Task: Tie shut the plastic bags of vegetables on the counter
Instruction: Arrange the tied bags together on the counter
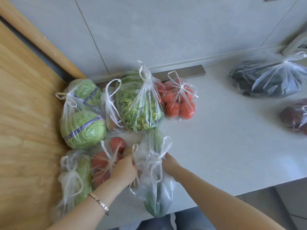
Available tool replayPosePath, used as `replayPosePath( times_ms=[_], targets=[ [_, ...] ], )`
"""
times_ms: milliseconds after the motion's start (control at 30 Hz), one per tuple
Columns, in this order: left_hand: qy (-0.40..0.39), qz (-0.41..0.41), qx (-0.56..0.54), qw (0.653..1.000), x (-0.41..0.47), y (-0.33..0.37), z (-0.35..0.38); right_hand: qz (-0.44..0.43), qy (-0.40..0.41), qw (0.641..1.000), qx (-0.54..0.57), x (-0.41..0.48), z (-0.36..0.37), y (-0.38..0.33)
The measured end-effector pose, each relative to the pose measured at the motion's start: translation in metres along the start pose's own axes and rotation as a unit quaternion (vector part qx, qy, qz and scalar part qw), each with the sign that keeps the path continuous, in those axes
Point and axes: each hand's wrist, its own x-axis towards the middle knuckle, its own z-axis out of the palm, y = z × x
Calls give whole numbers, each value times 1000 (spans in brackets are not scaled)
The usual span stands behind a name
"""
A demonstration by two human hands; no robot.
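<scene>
A clear bag of long green vegetables (157,198) lies at the counter's front edge with a knot in its handles. My left hand (123,170) grips the bag's left handle loop. My right hand (169,163) pinches the right handle beside the knot. Knotted bags surround it: two cabbages (83,117), leafy lettuce (139,107), tomatoes (180,103), a small bag (111,113), red tomatoes (103,163) and a pale green vegetable (74,176).
A wooden panel (25,113) stands along the left. On the white counter (224,146) at the right lie a knotted bag of dark vegetables (269,80) and a bag of purple ones (295,118). A grey wall runs behind.
</scene>
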Motion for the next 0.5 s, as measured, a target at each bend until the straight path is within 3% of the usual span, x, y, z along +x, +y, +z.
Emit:
replayPosePath(
  times_ms=[67,100,167,200,267,367,500],
  targets=[
    [26,7,-3,1000,-2,5,-9,-10,5,999,-40,-2,-6,-2],
    [76,37,-3,996,-4,10,-14,-17,7,997,-68,-2,-11,-1],
    [169,175,-11,970,-9,23,-20,-38,18,993,-107,-2,-27,0],
    [160,247,6,956,-10,35,-21,-47,30,992,-113,-2,-37,2],
    [44,335,134,932,-10,55,-18,-53,65,987,-137,0,-62,6],
    [-94,299,388,867,4,77,-1,-62,102,968,-222,-6,-109,15],
    [-128,173,504,837,19,100,12,-68,106,942,-312,-14,-176,29]
  ],
)
